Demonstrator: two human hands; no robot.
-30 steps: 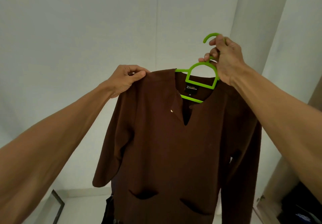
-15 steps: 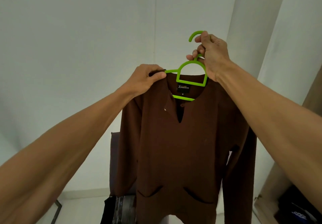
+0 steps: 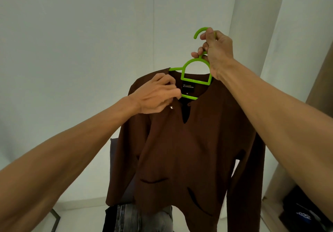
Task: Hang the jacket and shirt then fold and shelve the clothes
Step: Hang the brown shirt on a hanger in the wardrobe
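Note:
A brown long-sleeved shirt [image 3: 189, 147] with a V-slit neck and two front pockets hangs on a bright green plastic hanger [image 3: 196, 74], held up in front of me. My right hand [image 3: 215, 51] grips the hanger's neck just under its hook. My left hand [image 3: 156, 96] pinches the shirt's neckline at the left edge of the collar, next to a small metal button. The shirt's sleeves hang down on both sides.
Grey jeans and dark clothes [image 3: 140, 217] lie on a chair below the shirt, its back [image 3: 113, 152] showing behind the left sleeve. White walls surround me. A wooden shelf unit [image 3: 281, 204] with dark folded items [image 3: 302, 212] stands at the lower right. A dark frame [image 3: 55, 218] sits on the floor at the left.
My left hand slid from the shirt's left shoulder inward to the neckline by the button. The shirt stays on the hanger in my right hand.

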